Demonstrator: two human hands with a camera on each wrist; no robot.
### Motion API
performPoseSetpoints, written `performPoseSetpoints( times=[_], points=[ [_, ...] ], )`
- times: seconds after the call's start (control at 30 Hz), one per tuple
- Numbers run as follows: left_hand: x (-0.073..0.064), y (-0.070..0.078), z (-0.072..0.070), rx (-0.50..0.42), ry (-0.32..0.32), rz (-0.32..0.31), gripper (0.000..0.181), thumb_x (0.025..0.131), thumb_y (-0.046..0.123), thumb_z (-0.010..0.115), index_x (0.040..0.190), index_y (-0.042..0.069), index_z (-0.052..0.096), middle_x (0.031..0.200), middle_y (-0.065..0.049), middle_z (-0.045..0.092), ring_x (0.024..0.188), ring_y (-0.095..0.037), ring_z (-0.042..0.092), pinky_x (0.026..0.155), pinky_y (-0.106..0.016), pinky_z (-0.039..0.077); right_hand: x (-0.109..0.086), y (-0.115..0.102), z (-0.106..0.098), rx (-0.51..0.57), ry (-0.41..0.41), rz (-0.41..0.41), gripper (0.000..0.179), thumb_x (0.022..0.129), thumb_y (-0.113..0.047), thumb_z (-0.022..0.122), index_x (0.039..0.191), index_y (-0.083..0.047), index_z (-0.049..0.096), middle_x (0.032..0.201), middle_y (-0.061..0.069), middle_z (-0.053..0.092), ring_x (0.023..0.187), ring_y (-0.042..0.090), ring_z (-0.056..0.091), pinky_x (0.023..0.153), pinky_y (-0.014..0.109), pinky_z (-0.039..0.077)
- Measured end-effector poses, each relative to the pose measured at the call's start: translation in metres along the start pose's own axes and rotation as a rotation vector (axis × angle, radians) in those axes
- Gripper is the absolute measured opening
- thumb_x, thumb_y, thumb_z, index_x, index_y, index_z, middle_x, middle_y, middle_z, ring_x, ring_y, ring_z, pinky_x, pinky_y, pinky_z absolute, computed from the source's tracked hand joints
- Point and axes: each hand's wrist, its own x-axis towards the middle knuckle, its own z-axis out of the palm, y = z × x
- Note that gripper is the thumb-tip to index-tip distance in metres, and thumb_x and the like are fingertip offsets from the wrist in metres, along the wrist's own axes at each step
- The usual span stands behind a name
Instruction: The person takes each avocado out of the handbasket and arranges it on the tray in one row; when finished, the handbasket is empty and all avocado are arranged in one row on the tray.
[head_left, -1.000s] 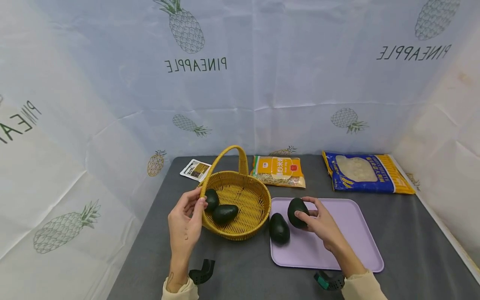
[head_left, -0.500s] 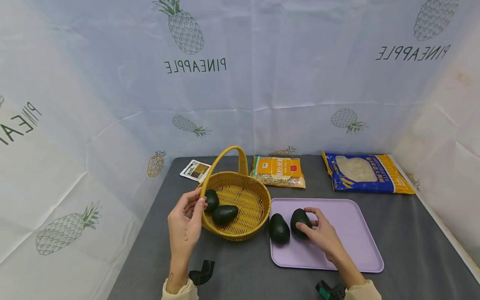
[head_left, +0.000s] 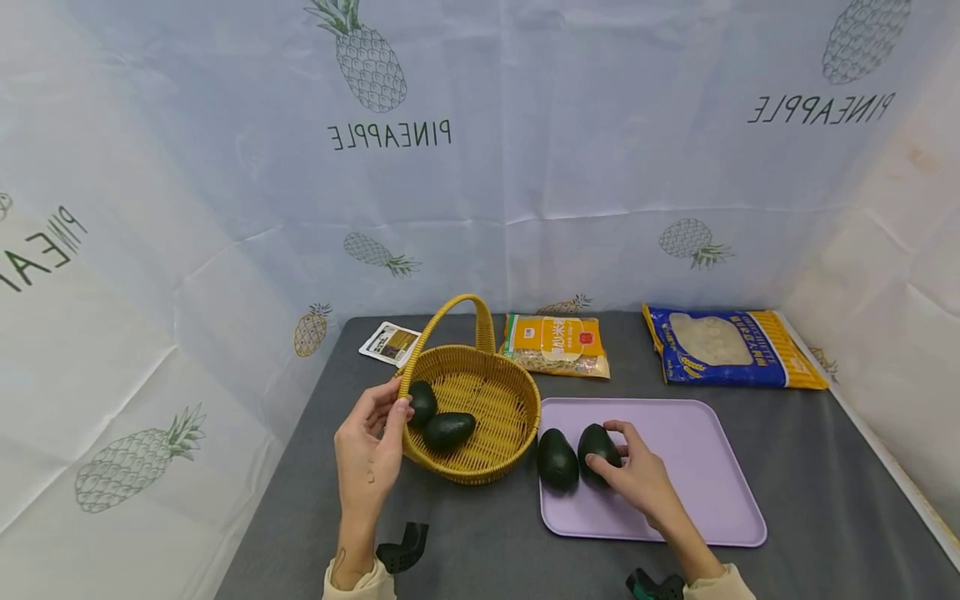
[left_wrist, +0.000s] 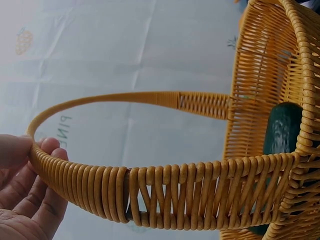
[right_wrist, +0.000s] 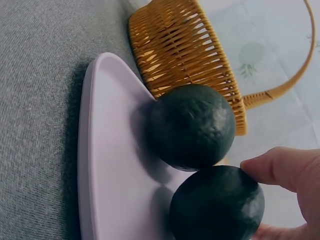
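Note:
With thumb and fingers my left hand (head_left: 371, 446) pinches the handle (left_wrist: 90, 182) of a yellow wicker basket (head_left: 498, 417). Two dark green avocados lie in that basket, one (head_left: 450, 432) near its middle front and another (head_left: 422, 403) at its left wall. On a lilac tray (head_left: 697, 475) my right hand (head_left: 637, 471) holds an avocado (right_wrist: 217, 205) between thumb and fingers. This avocado looks to rest on the tray, against a second avocado (right_wrist: 192, 127) at the tray's left edge. The fingers' far sides are partly hidden behind the fruit.
Behind the basket lie a white-edged packet (head_left: 390, 342) and an orange food bag (head_left: 557, 344). A blue and yellow bag (head_left: 731, 347) lies at the back right of the dark table (head_left: 480, 550). A pineapple-print cloth (head_left: 480, 167) hangs behind.
My right hand has lowered the avocado toward me on the tray, then moved it slightly left against the other avocado. The left hand still holds the basket handle.

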Motion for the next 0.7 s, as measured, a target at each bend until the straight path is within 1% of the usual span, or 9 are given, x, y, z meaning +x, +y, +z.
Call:
performPoseSetpoints(
  times=[0.07, 0.13, 0.3, 0.37, 0.5, 0.7],
  points=[
    [-0.0001, 0.0000, 0.0001, 0.000, -0.001, 0.000, 0.026, 0.094, -0.004, 0.067, 0.120, -0.002, 0.068, 0.101, -0.016, 0.073, 0.084, -0.008, 0.069, 0.078, -0.013, 0.057, -0.0005, -0.0009, 0.0001, -0.034, 0.005, -0.011, 0.067, 0.088, -0.034, 0.077, 0.143, -0.013, 0.047, 0.122, 0.029, 0.065, 0.103, 0.034, 0.066, 0.065, 0.031, 0.051],
    [0.0000, 0.0002, 0.0002, -0.001, -0.001, -0.001, 0.026, 0.094, -0.005, 0.067, 0.120, -0.002, 0.068, 0.101, -0.016, 0.073, 0.084, -0.008, 0.069, 0.078, -0.013, 0.057, -0.0005, -0.0021, -0.0001, -0.063, 0.006, -0.021, 0.068, 0.087, -0.035, 0.077, 0.143, -0.011, 0.047, 0.119, 0.029, 0.066, 0.102, 0.035, 0.066, 0.065, 0.032, 0.050],
    [-0.0002, 0.0001, 0.0004, 0.004, -0.001, -0.005, 0.026, 0.094, -0.005, 0.067, 0.120, -0.002, 0.068, 0.101, -0.016, 0.073, 0.084, -0.006, 0.069, 0.078, -0.013, 0.057, -0.0007, -0.0042, -0.0019, -0.101, -0.007, -0.036, 0.070, 0.088, -0.038, 0.077, 0.143, -0.008, 0.045, 0.107, 0.022, 0.070, 0.088, 0.026, 0.064, 0.063, 0.032, 0.048],
    [-0.0004, -0.0001, 0.0004, 0.007, -0.001, -0.007, 0.026, 0.094, -0.005, 0.067, 0.120, -0.002, 0.068, 0.101, -0.016, 0.073, 0.084, -0.005, 0.068, 0.078, -0.013, 0.057, -0.0011, -0.0044, -0.0030, -0.116, -0.012, -0.044, 0.071, 0.089, -0.039, 0.076, 0.144, -0.007, 0.044, 0.104, 0.018, 0.071, 0.086, 0.024, 0.063, 0.064, 0.032, 0.047],
    [-0.0004, -0.0005, 0.0006, 0.013, 0.002, -0.012, 0.026, 0.094, -0.004, 0.067, 0.120, -0.002, 0.068, 0.101, -0.015, 0.074, 0.083, -0.004, 0.068, 0.078, -0.012, 0.057, -0.0017, -0.0047, -0.0050, -0.145, -0.019, -0.062, 0.074, 0.089, -0.041, 0.076, 0.145, -0.006, 0.043, 0.104, 0.017, 0.071, 0.087, 0.025, 0.063, 0.066, 0.034, 0.048],
    [0.0002, -0.0014, 0.0004, 0.013, 0.003, -0.011, 0.026, 0.094, -0.002, 0.068, 0.120, -0.001, 0.069, 0.101, -0.015, 0.074, 0.084, -0.003, 0.068, 0.078, -0.013, 0.057, -0.0020, -0.0070, -0.0074, -0.165, -0.035, -0.066, 0.076, 0.090, -0.045, 0.075, 0.146, -0.006, 0.042, 0.110, 0.021, 0.070, 0.092, 0.028, 0.065, 0.069, 0.038, 0.050]
  ],
)
